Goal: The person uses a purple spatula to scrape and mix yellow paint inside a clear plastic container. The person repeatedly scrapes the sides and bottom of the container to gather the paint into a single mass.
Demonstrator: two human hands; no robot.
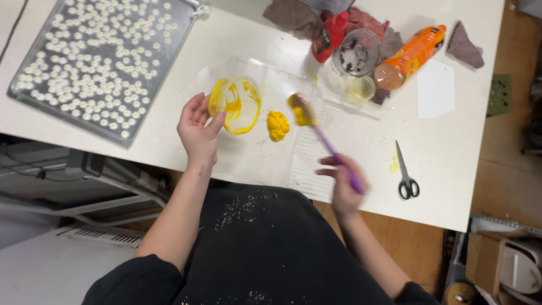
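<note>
View from above of a white bench (169,135). At far left, a metal tray (34,99) lies at a slant, covered with many small white daisy-shaped pieces with yellow centres. To its right, the left hand (197,133) steadies a small clear bowl (235,104) smeared inside with yellow paste, fingers loosely curved against the bowl's left rim, thumb touching its edge. Just beside the bowl, on a clear plastic sheet (259,158), sits a lump of yellow paste (277,125). Next, the right hand (344,186) is closed around the purple handle of a spatula (327,144), whose yellow-coated blade hovers near the lump, blurred by motion. Behind, at the bench's far edge, stand a red bottle (330,35), a clear cup (358,53) with dark residue, a small clear lid (362,88) and an orange bottle (412,56) lying on its side, among brownish rags (293,14). At right lie a white scraper card (436,89) and black-handled scissors (405,175).
</note>
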